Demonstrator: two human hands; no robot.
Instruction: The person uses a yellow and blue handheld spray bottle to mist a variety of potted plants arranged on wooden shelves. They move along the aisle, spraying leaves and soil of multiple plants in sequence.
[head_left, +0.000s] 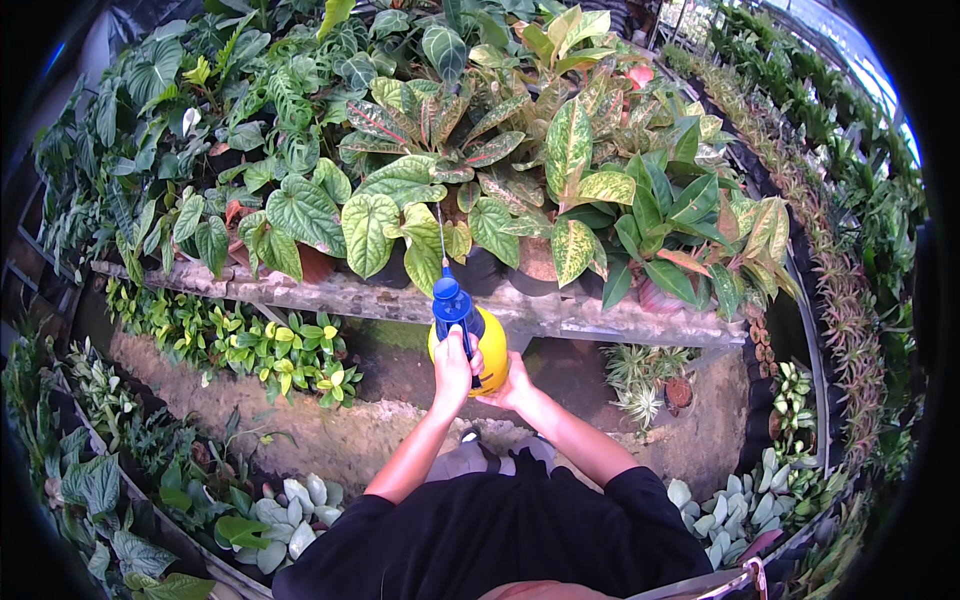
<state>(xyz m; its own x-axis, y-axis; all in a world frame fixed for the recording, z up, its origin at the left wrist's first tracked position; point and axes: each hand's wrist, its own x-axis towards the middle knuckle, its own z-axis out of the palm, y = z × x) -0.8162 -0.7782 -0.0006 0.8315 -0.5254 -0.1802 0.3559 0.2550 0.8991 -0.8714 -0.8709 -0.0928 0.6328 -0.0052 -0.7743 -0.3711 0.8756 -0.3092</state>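
Note:
A yellow pump sprayer bottle (490, 346) with a blue pump head (452, 300) is held in front of me, its nozzle pointing away towards the plants. My left hand (454, 366) is wrapped around the blue handle below the head. From the right, my right hand (511, 384) supports the lower part of the yellow bottle. A thin pale line runs from the nozzle up to the leaves; whether it is a jet or a thin wand, I cannot tell. Closest to the nozzle hang the heart-shaped leaves (422, 238) of a potted plant.
A weathered bench ledge (360, 300) crosses in front, crowded with potted foliage, including red-veined aglaonema (427, 127). Beneath it grow low yellow-green plants (300, 352) and a spiky plant (640, 401). Silvery-leaved plants (292, 514) flank me. A long bed (840, 300) curves along the right.

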